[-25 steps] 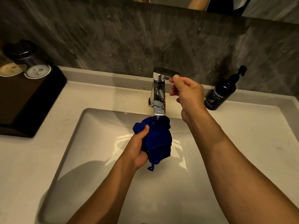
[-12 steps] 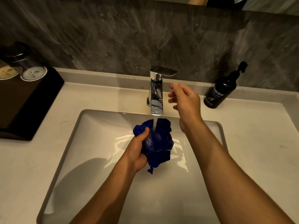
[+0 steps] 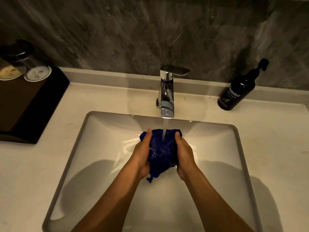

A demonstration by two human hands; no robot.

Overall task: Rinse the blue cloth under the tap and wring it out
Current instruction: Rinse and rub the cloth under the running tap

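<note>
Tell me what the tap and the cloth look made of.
Tap: polished, chrome-like metal, judging by its mirror reflections. Cloth: soft blue fabric, perhaps microfibre; it bunches between the left hand and right hand and glistens wet.

The fingers of the left hand (image 3: pixel 143 152) and of the right hand (image 3: pixel 184 152) are behind the blue cloth (image 3: pixel 162 153), so only the thumbs and the backs show. Both forearms are cut by the near edge. The sink (image 3: pixel 217 164) loses its near rim there, and its drain is not seen. At far left, the dark tray (image 3: pixel 33 104) is cut off, and the glasses (image 3: pixel 31 67) on it are blurred. The small print on the black bottle (image 3: pixel 235 91) is unreadable.
</note>
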